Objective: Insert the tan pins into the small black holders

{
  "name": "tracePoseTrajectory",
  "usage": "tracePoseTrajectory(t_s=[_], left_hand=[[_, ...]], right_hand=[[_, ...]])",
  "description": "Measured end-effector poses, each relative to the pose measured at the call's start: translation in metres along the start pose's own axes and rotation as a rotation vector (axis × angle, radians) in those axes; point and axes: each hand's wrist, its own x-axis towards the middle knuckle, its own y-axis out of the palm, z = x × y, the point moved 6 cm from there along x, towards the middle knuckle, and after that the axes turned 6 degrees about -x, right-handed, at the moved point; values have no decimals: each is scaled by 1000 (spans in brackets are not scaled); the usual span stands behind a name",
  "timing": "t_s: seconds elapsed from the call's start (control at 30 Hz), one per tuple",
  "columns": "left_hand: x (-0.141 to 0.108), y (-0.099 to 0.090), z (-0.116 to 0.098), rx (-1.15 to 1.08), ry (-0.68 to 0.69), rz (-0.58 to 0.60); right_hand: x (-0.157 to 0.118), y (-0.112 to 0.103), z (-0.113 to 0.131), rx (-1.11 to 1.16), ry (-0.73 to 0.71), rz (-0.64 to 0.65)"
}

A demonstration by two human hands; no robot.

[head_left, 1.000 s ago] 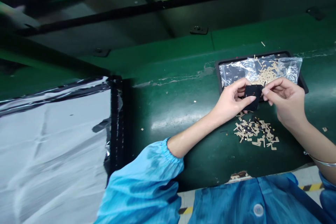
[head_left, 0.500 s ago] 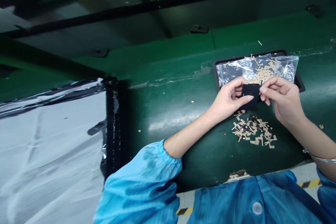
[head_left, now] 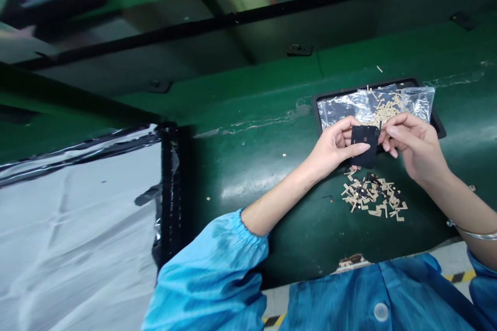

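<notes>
Over the green bench (head_left: pixel 252 150): small parts, slips possible

Black plate (head_left: pixel 365 134) held up just beyond the loose pile (head_left: pixel 375 194) of pale and dark bits. Left hand (head_left: pixel 334 147) pinches it, thumb across the face. Right hand (head_left: pixel 421 150) at the plate's right edge, thumb and forefinger close together; dark sliver (head_left: pixel 380 125) stands by the tips. Gripped, or fixed to the plate? Cannot tell.

Risks, my reading: uneven push from the right fingertips could bend the sliver or flick it loose; among the dark bits below it would be hard to find. A slack left thumb might let the plate twist. Behind, pale strips (head_left: pixel 384 111) lie on or in a clear bag (head_left: pixel 420 101) over the black tray (head_left: pixel 439 128); a knuckle knock could scatter them.
</notes>
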Motion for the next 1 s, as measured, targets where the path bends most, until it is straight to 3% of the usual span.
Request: tracePoseTrajectory(t_s=[0.37,0.6,0.7,0.83,1.0], left_hand=[[1,1,-3,54,38,34],[1,4,0,104,-89,245],[1,1,-3,198,18,123],[-6,-1,-11,465,335,-153],[-11,4,-10,566,446,-172]], right_hand=[[1,0,-3,-30,8,45],[-2,9,-4,-43,54,211],[-5,4,1,-64,-22,122],[-9,-1,5,-159,-130,7],[-10,2,3,-222,-167,-1]])
